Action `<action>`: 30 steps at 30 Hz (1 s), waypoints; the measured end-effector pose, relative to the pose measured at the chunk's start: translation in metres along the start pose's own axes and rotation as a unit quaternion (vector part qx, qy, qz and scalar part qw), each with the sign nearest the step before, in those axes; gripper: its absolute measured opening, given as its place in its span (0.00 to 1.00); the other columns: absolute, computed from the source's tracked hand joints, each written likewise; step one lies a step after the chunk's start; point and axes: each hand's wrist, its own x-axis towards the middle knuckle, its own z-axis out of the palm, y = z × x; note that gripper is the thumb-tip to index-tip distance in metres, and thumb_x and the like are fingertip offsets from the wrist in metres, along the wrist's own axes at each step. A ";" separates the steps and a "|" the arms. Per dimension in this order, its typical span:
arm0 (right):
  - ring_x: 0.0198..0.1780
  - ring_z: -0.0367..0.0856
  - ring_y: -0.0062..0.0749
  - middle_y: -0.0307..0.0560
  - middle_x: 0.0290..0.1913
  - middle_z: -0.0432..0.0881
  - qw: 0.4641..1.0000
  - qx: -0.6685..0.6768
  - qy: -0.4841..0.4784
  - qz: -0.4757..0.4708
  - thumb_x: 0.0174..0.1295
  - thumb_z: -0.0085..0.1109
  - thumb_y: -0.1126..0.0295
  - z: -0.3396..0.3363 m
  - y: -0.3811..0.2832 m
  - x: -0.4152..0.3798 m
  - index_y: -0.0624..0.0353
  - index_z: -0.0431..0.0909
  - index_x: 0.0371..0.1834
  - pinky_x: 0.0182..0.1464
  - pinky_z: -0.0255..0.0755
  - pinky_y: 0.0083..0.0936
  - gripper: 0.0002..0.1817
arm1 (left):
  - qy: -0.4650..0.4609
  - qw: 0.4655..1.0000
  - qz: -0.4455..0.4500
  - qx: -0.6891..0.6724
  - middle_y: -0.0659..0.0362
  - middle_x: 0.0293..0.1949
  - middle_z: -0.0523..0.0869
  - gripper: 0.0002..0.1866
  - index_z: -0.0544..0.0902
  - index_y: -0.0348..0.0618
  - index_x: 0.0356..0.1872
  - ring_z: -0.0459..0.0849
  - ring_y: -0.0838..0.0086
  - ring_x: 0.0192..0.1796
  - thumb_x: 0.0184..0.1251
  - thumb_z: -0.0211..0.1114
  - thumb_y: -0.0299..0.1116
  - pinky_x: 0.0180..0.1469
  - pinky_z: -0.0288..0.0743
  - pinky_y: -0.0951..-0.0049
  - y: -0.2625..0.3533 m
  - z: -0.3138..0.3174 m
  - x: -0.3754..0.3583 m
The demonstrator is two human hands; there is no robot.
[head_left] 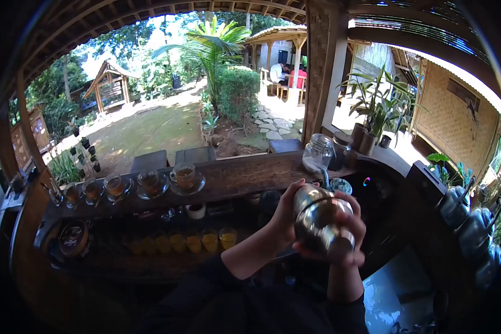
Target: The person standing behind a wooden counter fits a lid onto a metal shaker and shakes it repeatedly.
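Note:
A shiny metal cocktail shaker is held at a tilt in front of me, above the counter. My left hand is closed around its left and upper side. On the other side, the fingers of my right hand wrap the shaker, slightly smeared by motion. Just beyond it stands a clear glass jar with white contents. A darker jar is beside that one. Partly hidden behind my hands is a patterned blue-green container.
Along the wooden ledge stand several glass cups on saucers, including a brown drink. Several glasses of orange drink line the lower shelf. Metal kettles are at right, potted plants beyond. Two people sit far off.

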 end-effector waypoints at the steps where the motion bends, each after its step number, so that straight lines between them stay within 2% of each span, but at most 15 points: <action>1: 0.56 0.69 0.57 0.40 0.59 0.68 0.992 0.068 -0.098 0.044 0.43 0.70 0.66 -0.023 -0.023 0.011 0.20 0.61 0.59 0.57 0.63 0.58 0.40 | -0.002 0.999 0.020 0.027 0.50 0.41 0.79 0.27 0.69 0.42 0.54 0.81 0.62 0.44 0.62 0.53 0.52 0.47 0.77 0.59 0.002 0.010 0.001; 3: 0.55 0.69 0.54 0.27 0.56 0.66 0.983 -0.034 -0.081 -0.162 0.43 0.67 0.68 -0.023 -0.023 0.014 0.12 0.61 0.56 0.57 0.61 0.60 0.39 | -0.073 0.994 0.034 0.073 0.52 0.39 0.79 0.28 0.70 0.43 0.53 0.81 0.63 0.41 0.59 0.58 0.54 0.48 0.76 0.64 0.003 0.034 -0.002; 7: 0.59 0.66 0.60 0.42 0.61 0.65 0.997 0.055 0.001 0.045 0.34 0.78 0.69 -0.013 0.019 -0.025 0.27 0.66 0.55 0.56 0.67 0.52 0.42 | 0.077 0.994 0.066 0.043 0.52 0.41 0.80 0.24 0.72 0.42 0.52 0.81 0.64 0.45 0.63 0.55 0.49 0.48 0.78 0.63 -0.005 -0.010 0.012; 8: 0.58 0.67 0.60 0.52 0.61 0.65 0.992 -0.004 -0.066 0.111 0.33 0.79 0.68 -0.020 0.041 -0.034 0.35 0.62 0.59 0.54 0.69 0.51 0.46 | 0.090 0.992 0.088 0.031 0.53 0.42 0.80 0.23 0.72 0.42 0.51 0.82 0.65 0.45 0.64 0.53 0.48 0.49 0.77 0.63 -0.013 -0.066 0.028; 9: 0.56 0.70 0.59 0.60 0.58 0.66 0.975 0.006 0.006 0.221 0.34 0.79 0.67 -0.011 0.062 -0.075 0.40 0.55 0.62 0.53 0.70 0.50 0.50 | 0.102 0.989 0.109 0.020 0.53 0.43 0.80 0.21 0.73 0.41 0.50 0.82 0.66 0.46 0.65 0.52 0.47 0.51 0.77 0.63 -0.022 -0.118 0.039; 11: 0.56 0.71 0.58 0.62 0.57 0.67 0.970 0.075 0.006 0.233 0.34 0.79 0.67 -0.008 0.068 -0.083 0.38 0.50 0.63 0.53 0.69 0.50 0.53 | 0.148 0.985 0.083 -0.016 0.52 0.45 0.81 0.20 0.74 0.40 0.50 0.82 0.67 0.47 0.67 0.49 0.45 0.53 0.77 0.63 -0.016 -0.114 0.026; 13: 0.55 0.71 0.55 0.49 0.59 0.68 0.990 0.104 -0.035 0.093 0.35 0.79 0.65 -0.001 0.044 -0.038 0.27 0.58 0.62 0.54 0.68 0.53 0.49 | 0.038 0.995 0.086 -0.034 0.53 0.44 0.81 0.21 0.74 0.42 0.51 0.82 0.67 0.47 0.66 0.51 0.47 0.51 0.77 0.64 -0.014 -0.053 -0.001; 14: 0.55 0.71 0.54 0.43 0.58 0.68 0.985 0.138 -0.050 0.095 0.35 0.77 0.66 0.001 0.017 -0.016 0.22 0.61 0.60 0.54 0.67 0.54 0.46 | 0.106 0.991 0.077 -0.010 0.53 0.43 0.80 0.23 0.71 0.45 0.54 0.82 0.62 0.45 0.64 0.53 0.50 0.51 0.76 0.59 -0.001 -0.021 -0.017; 15: 0.55 0.71 0.54 0.37 0.57 0.69 0.978 0.172 -0.065 0.096 0.36 0.75 0.67 0.004 0.001 -0.003 0.17 0.63 0.57 0.55 0.66 0.56 0.44 | 0.058 0.994 0.089 0.006 0.51 0.41 0.80 0.25 0.70 0.44 0.55 0.81 0.61 0.43 0.63 0.56 0.50 0.50 0.76 0.60 0.007 -0.023 -0.021; 17: 0.54 0.71 0.54 0.32 0.53 0.70 0.975 0.166 -0.038 -0.144 0.36 0.71 0.68 0.023 0.009 0.007 0.14 0.65 0.54 0.56 0.63 0.59 0.41 | 0.024 0.987 0.139 0.075 0.50 0.40 0.79 0.26 0.70 0.43 0.54 0.81 0.60 0.43 0.62 0.56 0.50 0.49 0.76 0.61 0.024 -0.016 -0.039; 18: 0.53 0.71 0.53 0.32 0.50 0.70 0.967 0.214 -0.006 -0.137 0.36 0.67 0.69 0.042 0.013 0.006 0.14 0.67 0.53 0.57 0.61 0.60 0.39 | 0.004 0.985 0.155 0.078 0.50 0.41 0.79 0.26 0.70 0.43 0.54 0.81 0.62 0.43 0.61 0.57 0.50 0.49 0.76 0.62 0.033 -0.028 -0.048; 23: 0.57 0.69 0.59 0.53 0.57 0.69 0.899 0.375 -0.052 0.219 0.36 0.77 0.67 0.146 0.050 -0.057 0.37 0.66 0.56 0.51 0.70 0.51 0.40 | 0.185 0.930 0.317 0.036 0.54 0.50 0.79 0.20 0.72 0.39 0.53 0.80 0.66 0.50 0.68 0.45 0.42 0.54 0.77 0.63 0.051 -0.138 -0.111; 25: 0.57 0.70 0.58 0.55 0.55 0.71 0.923 0.366 -0.112 0.044 0.34 0.79 0.67 0.162 0.031 -0.023 0.37 0.62 0.59 0.53 0.67 0.55 0.45 | 0.070 0.927 0.367 0.039 0.55 0.51 0.78 0.20 0.72 0.41 0.55 0.80 0.66 0.50 0.68 0.47 0.42 0.54 0.76 0.64 0.057 -0.124 -0.139; 27: 0.53 0.71 0.60 0.48 0.52 0.74 0.912 0.380 -0.088 -0.130 0.42 0.71 0.59 0.172 -0.011 0.016 0.25 0.68 0.55 0.53 0.65 0.59 0.33 | 0.019 0.947 0.311 -0.076 0.51 0.53 0.75 0.22 0.71 0.45 0.56 0.82 0.59 0.45 0.66 0.50 0.46 0.48 0.78 0.59 0.083 -0.089 -0.178; 30: 0.52 0.73 0.50 0.36 0.49 0.75 0.875 0.446 -0.082 -0.173 0.46 0.62 0.64 0.175 -0.073 0.048 0.20 0.73 0.47 0.58 0.56 0.61 0.24 | -0.097 0.909 0.357 0.190 0.45 0.47 0.74 0.26 0.71 0.42 0.56 0.81 0.49 0.43 0.64 0.51 0.51 0.42 0.80 0.55 0.107 -0.011 -0.240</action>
